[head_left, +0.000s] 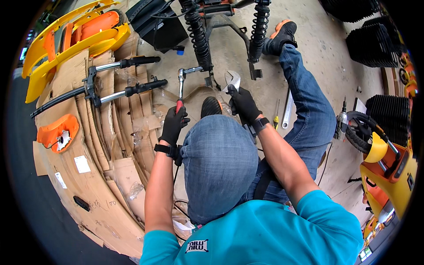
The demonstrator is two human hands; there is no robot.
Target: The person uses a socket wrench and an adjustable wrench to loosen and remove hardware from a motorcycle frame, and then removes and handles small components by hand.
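teal short-sleeved shirt (pixel 265 232), blue jeans (pixel 221 163), black wrist straps (pixel 165 149), black-gloved hands (pixel 244 105)

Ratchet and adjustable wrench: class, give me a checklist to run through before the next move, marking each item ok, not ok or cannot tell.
1. Left hand gripping the ratchet by its red handle: ok.
2. Right hand holding the adjustable wrench: ok.
3. Adjustable wrench engaged on a part: not ok; its jaws stand open with nothing between them.
4. Ratchet's socket end seated at the left-side shock absorber: cannot tell; the contact is too small.
5. Loose tools off the floor: not ok; a silver wrench and screwdriver lie there.
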